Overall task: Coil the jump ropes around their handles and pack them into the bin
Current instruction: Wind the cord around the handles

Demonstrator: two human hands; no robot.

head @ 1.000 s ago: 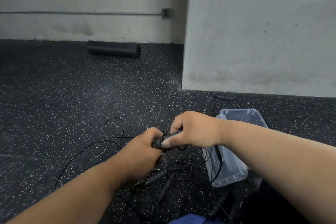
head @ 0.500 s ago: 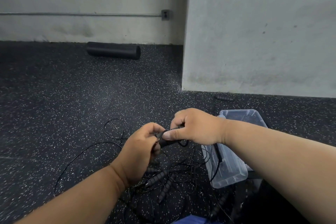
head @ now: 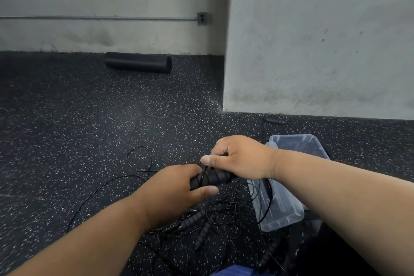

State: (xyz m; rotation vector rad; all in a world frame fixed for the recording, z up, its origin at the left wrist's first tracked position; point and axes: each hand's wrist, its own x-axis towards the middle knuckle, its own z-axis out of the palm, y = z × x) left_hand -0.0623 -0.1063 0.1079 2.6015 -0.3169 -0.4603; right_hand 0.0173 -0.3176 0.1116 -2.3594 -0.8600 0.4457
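Observation:
My left hand (head: 179, 190) grips the left end of a pair of black ribbed jump rope handles (head: 210, 179), held level above the floor. My right hand (head: 239, 159) sits over the right end of the handles and pinches the thin black rope against them. Below my hands, more black handles (head: 197, 217) lie in a tangle of thin black rope (head: 139, 159) on the speckled floor. A clear plastic bin (head: 289, 215) stands to the right, under my right forearm, with a rope hanging over its near wall.
A black foam roller (head: 139, 63) lies by the far wall. Another loose black handle (head: 274, 120) rests at the foot of the grey pillar (head: 313, 40) behind the bin. A blue cloth (head: 233, 272) shows at the bottom edge.
My right hand has shifted up and right along the handles, so more of the ribbed grips shows between my hands. My left hand has turned, its thumb now under the handles.

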